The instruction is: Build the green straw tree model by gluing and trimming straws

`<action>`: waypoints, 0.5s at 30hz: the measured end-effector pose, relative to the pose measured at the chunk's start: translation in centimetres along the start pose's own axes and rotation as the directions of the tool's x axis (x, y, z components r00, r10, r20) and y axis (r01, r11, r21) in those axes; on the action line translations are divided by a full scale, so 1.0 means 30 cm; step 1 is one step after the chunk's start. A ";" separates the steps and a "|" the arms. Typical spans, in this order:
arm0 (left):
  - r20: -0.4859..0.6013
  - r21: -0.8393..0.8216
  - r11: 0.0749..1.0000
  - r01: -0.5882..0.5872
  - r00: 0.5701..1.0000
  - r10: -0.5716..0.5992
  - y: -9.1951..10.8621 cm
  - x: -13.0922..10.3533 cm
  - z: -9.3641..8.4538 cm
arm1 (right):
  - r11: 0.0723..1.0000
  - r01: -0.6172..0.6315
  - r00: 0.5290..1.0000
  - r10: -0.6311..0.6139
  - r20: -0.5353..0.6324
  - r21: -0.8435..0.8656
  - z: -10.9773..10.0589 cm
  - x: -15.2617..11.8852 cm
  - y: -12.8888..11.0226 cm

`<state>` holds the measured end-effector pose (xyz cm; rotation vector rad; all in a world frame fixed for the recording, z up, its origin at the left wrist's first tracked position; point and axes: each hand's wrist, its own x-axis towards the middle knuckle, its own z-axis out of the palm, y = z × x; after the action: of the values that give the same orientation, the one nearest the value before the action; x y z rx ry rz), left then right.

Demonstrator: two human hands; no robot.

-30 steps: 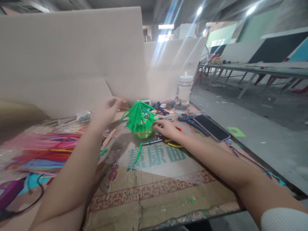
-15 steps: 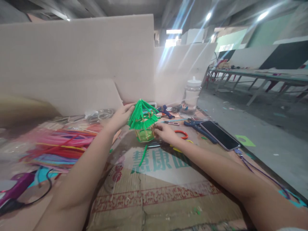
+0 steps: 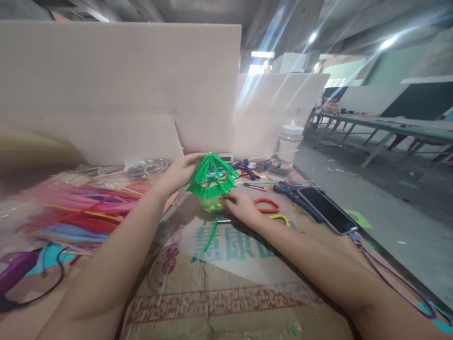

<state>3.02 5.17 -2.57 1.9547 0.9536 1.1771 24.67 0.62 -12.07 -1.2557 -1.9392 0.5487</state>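
A small model pavilion (image 3: 212, 182) stands in front of me, with a two-tiered green pipe-cleaner roof, thin wooden posts and a clear greenish base. My left hand (image 3: 186, 171) grips its roof from the left and behind, the fingertips hidden by the green strips. Low on the right side, my right hand (image 3: 242, 207) pinches the pavilion near the base. A loose green pipe cleaner (image 3: 211, 234) lies just nearer to me. Beside and under my right hand are scissors with an orange handle loop (image 3: 267, 206) and a yellow handle loop (image 3: 281, 218).
Colourful pipe cleaners (image 3: 92, 203) are heaped at left, with a purple tool (image 3: 17, 271) nearer. On the right lie pliers (image 3: 297, 198) and a phone (image 3: 328, 210) with a cable. A glue gun (image 3: 247, 169), craft knife (image 3: 254, 186) and water bottle (image 3: 286, 148) are farther back. White boards (image 3: 141, 85) stand behind.
The pavilion has tipped slightly toward me, so its roof now covers more of the posts. Both hands stay on it. My view has shifted a little.
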 end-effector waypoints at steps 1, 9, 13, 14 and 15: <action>0.000 -0.005 1.000 0.005 1.000 -0.005 0.002 -0.001 0.000 | 1.000 0.013 1.000 -0.013 0.000 -0.013 0.001 -0.003 -0.002; 0.033 -0.037 0.999 0.030 0.999 -0.029 -0.024 -0.003 -0.009 | 0.995 0.085 0.996 -0.085 0.000 -0.057 0.003 -0.014 -0.015; 0.024 -0.017 0.999 0.034 0.999 -0.034 -0.021 -0.007 -0.007 | 0.995 0.088 0.996 -0.088 -0.003 -0.043 0.008 -0.014 -0.008; 0.016 -0.003 1.000 0.030 0.999 -0.030 -0.017 -0.008 -0.007 | 0.996 0.081 0.997 -0.081 -0.008 -0.035 0.008 -0.011 -0.005; 0.007 0.013 1.000 0.024 1.000 -0.024 -0.012 -0.008 -0.008 | 0.997 0.070 0.997 -0.071 -0.017 -0.026 0.007 -0.007 -0.002</action>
<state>2.63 5.18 -2.88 1.9512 0.9813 1.1523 24.52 0.40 -12.23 -1.1989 -1.9731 0.4766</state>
